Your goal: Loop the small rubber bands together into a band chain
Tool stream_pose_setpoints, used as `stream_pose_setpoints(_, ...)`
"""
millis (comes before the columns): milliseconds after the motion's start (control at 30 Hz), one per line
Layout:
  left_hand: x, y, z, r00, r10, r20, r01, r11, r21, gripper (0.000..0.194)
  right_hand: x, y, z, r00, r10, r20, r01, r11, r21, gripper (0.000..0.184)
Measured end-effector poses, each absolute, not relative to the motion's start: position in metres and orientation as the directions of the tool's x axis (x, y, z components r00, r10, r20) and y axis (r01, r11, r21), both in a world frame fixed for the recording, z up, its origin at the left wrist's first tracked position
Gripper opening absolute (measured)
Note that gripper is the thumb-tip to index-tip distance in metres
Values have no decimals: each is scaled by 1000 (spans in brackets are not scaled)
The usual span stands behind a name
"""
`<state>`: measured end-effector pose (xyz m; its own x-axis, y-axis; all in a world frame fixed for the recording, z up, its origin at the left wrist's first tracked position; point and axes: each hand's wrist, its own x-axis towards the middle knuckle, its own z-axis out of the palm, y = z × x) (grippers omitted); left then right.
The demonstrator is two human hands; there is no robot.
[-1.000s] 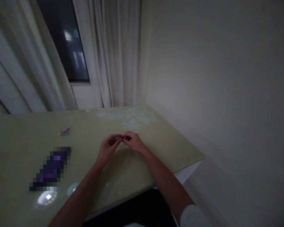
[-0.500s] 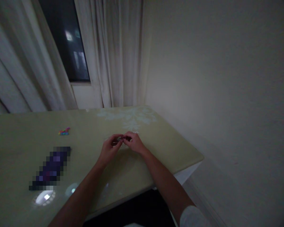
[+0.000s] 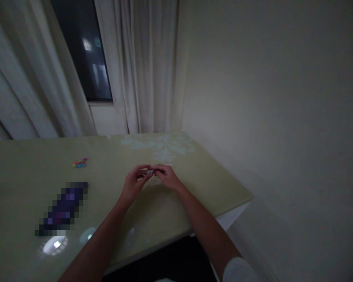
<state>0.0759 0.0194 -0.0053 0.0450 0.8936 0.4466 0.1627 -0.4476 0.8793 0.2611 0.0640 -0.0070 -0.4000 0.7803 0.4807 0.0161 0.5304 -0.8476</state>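
Observation:
Over the right half of the table, my left hand [image 3: 133, 183] and my right hand [image 3: 166, 176] meet, fingertips close together. Between them is a small light-blue and reddish piece [image 3: 150, 171], too small to name; fingers and thumbs of both hands pinch at it. Below the fingers, pale thin loops [image 3: 153, 179] show; I cannot tell whether they hang from the piece or lie on the tabletop. Just beyond my right hand, a bit of whitish material [image 3: 168, 165] peeks out, mostly hidden.
A small cluster of bright multicoloured pieces [image 3: 80, 163] lies on the glossy greenish table [image 3: 106, 188] to the left. Nearer me is a dark, pixelated flat object [image 3: 63, 209]. Curtains [image 3: 147, 70] and a window [image 3: 85, 51] stand behind, a wall [image 3: 267, 98] at the right.
My fingers have shifted slightly around the small piece, so its light-blue part and the pale loops below show more clearly. The things on the table stay put.

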Motion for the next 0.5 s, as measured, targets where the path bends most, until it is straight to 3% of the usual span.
stream_pose_setpoints(233,79,16,-5,-5,872,489,239,-474,848,53,254,58,-6,-391,825,409,-55,422,-905,35)
stream_pose_setpoints(500,86,14,-10,17,829,559,298,-538,789,48,245,54,-4,-385,859,336,-138,306,-942,42)
